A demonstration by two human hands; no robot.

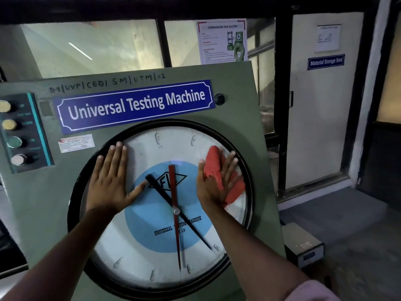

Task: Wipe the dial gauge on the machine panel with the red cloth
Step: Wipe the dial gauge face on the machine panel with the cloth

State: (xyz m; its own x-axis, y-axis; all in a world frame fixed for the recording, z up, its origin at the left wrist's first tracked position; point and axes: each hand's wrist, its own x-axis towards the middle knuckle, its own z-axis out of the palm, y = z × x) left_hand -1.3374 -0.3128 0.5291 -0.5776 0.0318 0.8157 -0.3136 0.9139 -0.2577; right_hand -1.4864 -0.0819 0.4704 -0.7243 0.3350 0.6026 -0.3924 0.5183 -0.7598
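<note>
The large round dial gauge [152, 246] fills the middle of the green machine panel [238, 88]; it has a white face, a blue centre, a black rim, and a red and a black pointer. My left hand [110, 181] lies flat on the upper left of the glass, fingers spread, holding nothing. On the upper right of the glass, my right hand [213, 185] presses the bunched red cloth [213, 161] against the face. The cloth sticks out above and to the right of my fingers.
A blue "Universal Testing Machine" plate [134, 105] sits above the gauge. At the panel's left edge is a column of push buttons [13, 133]. A small grey box [303, 244] stands on the floor at right, before a door [319, 101] marked "Material Storage Yard".
</note>
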